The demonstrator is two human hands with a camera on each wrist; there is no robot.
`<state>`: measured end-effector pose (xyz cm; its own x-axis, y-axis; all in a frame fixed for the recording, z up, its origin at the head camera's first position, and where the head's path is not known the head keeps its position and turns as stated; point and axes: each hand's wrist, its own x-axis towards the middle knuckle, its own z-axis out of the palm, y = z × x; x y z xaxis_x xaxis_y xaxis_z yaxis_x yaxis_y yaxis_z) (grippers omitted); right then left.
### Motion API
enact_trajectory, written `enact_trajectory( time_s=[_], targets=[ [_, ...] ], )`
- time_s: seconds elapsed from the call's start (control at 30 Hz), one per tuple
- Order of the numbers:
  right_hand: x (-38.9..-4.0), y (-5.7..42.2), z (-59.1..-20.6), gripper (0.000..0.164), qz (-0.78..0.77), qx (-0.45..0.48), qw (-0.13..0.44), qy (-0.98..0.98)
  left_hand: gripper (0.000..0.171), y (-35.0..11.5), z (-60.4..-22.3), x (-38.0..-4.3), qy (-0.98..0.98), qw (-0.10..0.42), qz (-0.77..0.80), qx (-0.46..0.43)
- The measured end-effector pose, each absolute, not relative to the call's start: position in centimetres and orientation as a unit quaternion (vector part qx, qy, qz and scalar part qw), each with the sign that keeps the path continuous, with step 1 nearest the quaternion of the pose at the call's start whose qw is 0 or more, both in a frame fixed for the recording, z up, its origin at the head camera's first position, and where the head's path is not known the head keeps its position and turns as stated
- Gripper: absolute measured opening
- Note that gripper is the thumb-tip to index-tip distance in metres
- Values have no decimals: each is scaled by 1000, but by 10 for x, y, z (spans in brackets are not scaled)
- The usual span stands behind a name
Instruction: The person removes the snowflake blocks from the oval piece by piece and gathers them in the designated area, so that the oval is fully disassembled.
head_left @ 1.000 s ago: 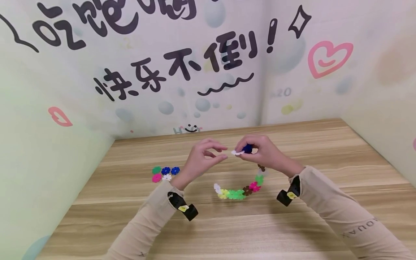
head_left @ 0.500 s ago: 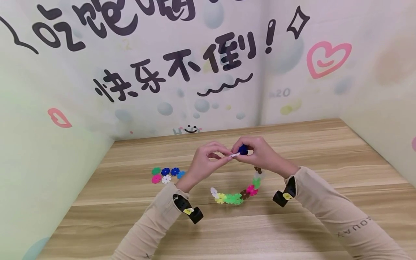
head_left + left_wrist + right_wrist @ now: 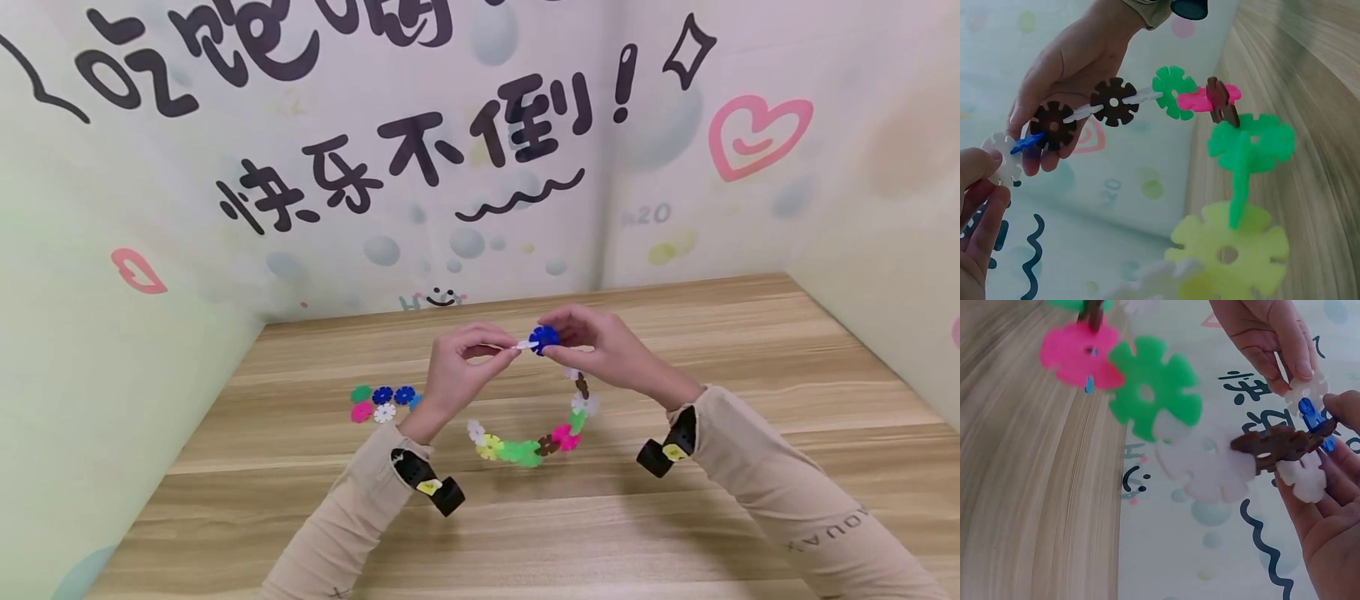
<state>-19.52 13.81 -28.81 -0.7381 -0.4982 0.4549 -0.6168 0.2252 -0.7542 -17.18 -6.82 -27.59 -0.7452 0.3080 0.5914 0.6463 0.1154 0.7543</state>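
Between thumb and fingertips my left hand (image 3: 467,371) pinches a white snowflake disc (image 3: 523,345), its slotted edge meeting a dark blue snowflake disc (image 3: 543,339). My right hand (image 3: 611,350) holds that blue disc at the end of a curved chain. Down from there the chain runs through brown (image 3: 1114,102), white, green and pink (image 3: 566,437) discs to a yellow disc (image 3: 489,447) and a white end disc (image 3: 476,431). In the left wrist view the blue disc (image 3: 1027,143) appears edge-on between the white disc (image 3: 1002,164) and a brown one.
Left of my left forearm, several loose discs lie on the wooden table (image 3: 525,542): green (image 3: 362,393), pink (image 3: 362,412), white (image 3: 385,412), two dark blue (image 3: 405,395) and a light blue one (image 3: 416,402) partly behind the wrist. Printed sheets wall the table's back and sides.
The left hand, first apart, has taken hold of the white disc. The right fingers have shifted from it back to the blue disc, and the chain has swung slightly left.
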Motion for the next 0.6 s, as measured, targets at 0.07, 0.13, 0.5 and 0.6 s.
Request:
enact_trajectory(
  time_s=[0.07,0.13,0.5,0.6],
  targets=[
    [-195,138,-288,25,527,349,37,-774,7,-69,-276,-172,-729,145,-583,-327],
    [-195,138,-289,20,537,347,26,-768,7,-70,-277,-172,-725,142,-588,-331],
    [-195,137,-289,5,561,336,0,-757,11,-67,-282,-174,-726,138,-567,-365],
    [-195,136,-290,5,564,349,2,-748,10,-67,-290,-182,-727,153,-551,-381]
  ],
)
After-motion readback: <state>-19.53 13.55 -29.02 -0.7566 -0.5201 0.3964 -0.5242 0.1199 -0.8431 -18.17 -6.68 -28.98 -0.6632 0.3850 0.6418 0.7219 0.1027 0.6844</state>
